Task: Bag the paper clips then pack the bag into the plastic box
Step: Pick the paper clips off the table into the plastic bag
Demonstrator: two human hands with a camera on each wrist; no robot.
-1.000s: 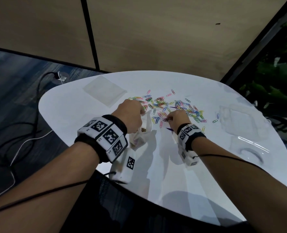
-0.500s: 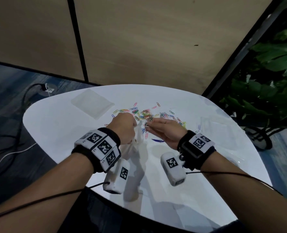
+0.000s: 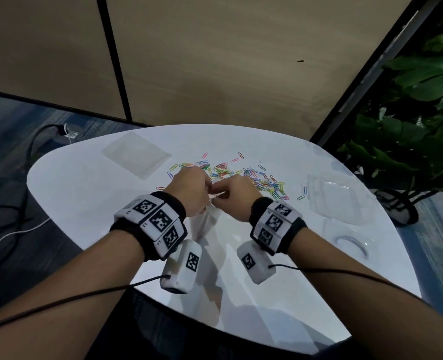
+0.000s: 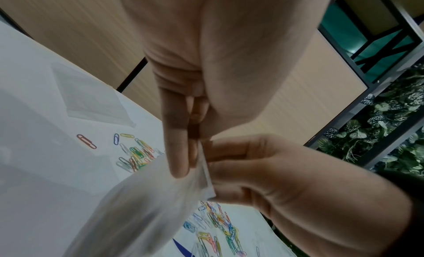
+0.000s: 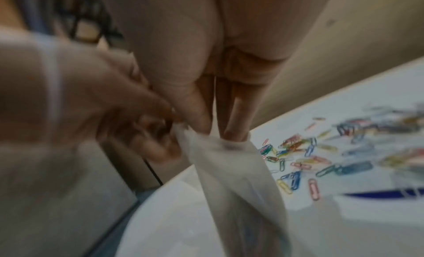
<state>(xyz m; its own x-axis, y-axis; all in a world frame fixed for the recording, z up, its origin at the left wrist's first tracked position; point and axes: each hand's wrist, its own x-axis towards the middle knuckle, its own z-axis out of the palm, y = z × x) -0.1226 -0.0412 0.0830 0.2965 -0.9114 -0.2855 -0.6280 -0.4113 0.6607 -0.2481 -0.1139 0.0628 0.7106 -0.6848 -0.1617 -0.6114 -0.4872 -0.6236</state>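
Note:
A small clear plastic bag (image 3: 205,221) hangs above the white table between my two hands. My left hand (image 3: 200,194) pinches the left side of its top edge; its fingers (image 4: 177,152) lie against the film. My right hand (image 3: 221,197) pinches the other side of the rim, thumb outside and fingertips (image 5: 231,132) at the bag's mouth. Several coloured paper clips (image 3: 246,176) lie scattered just beyond the hands. The clear plastic box (image 3: 330,197) sits to the right of the clips. What the bag holds is blurred.
A flat stack of clear bags (image 3: 136,155) lies at the table's far left. A clear lid-like piece (image 3: 351,242) rests near the right edge. A dark blue strip (image 5: 378,194) lies among the clips. Cables run over the floor on the left; plants stand at right.
My right hand has left the paper clip pile and come left to the bag's mouth, now pinching its rim. The left hand has kept its hold on the bag.

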